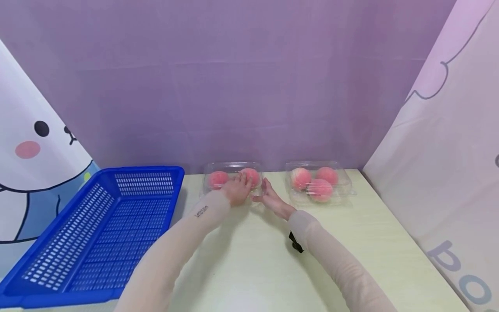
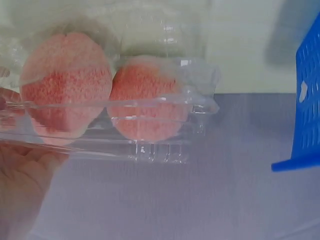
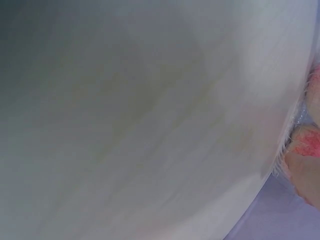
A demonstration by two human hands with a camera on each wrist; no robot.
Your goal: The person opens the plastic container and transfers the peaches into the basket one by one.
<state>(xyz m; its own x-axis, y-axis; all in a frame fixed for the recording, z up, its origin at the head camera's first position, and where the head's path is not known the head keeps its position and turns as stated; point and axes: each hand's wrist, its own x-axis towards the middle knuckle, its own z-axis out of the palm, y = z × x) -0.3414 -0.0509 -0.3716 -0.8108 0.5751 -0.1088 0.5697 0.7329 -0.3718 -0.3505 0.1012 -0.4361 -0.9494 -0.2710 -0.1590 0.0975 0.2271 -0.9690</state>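
Note:
Near the back of the table sits a clear plastic clamshell box [image 1: 233, 165]. Two pink peaches, one at the left [image 1: 218, 179] and one at the right [image 1: 251, 174], show inside it. My left hand [image 1: 236, 190] lies over the front of the box, fingers extended across the lid by the right peach. By the box's right end is my right hand [image 1: 273, 200], its thumb apart from the raised fingers. The left wrist view shows the peaches [image 2: 147, 97] close up through the plastic. Pale sleeve cloth fills most of the right wrist view.
A second clear box [image 1: 345, 180] with three peaches [image 1: 320, 190] stands to the right. On the left is a large blue plastic basket [image 1: 177, 186] with slotted sides. A purple cloth [image 1: 249, 86] hangs behind the table, with printed cloths at both sides.

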